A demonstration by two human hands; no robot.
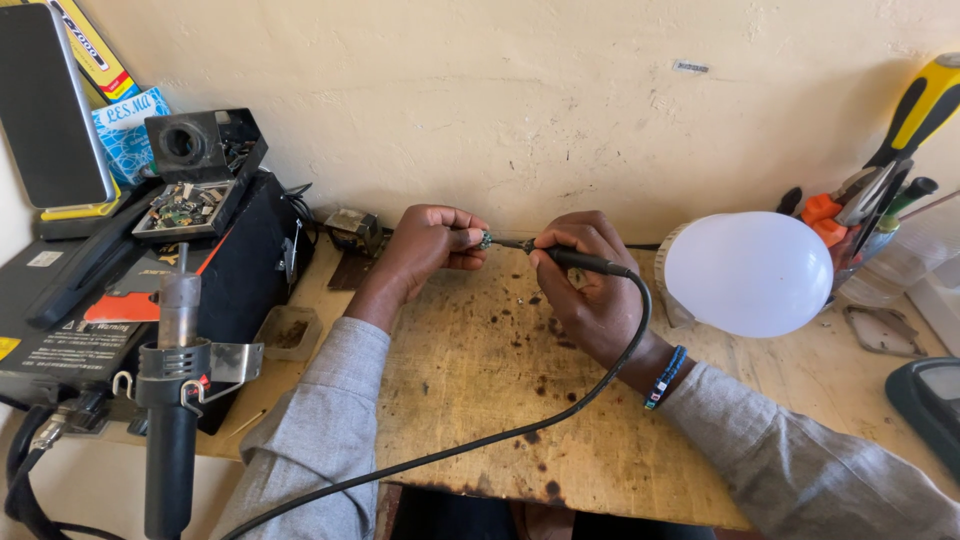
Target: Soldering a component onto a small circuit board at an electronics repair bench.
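Observation:
My left hand pinches a tiny round circuit part between thumb and fingertips, just above the scorched wooden board. In my right hand sits a black soldering iron, held like a pen, and its metal tip touches the small part. The iron's black cord loops back over the board toward me. Both hands meet near the wall at the back of the board.
A white bulb dome lies right of my hands. A black hot-air station with its nozzle handle stands left, a small tray of parts on top. A phone leans at far left. Screwdrivers and tools stand at the right.

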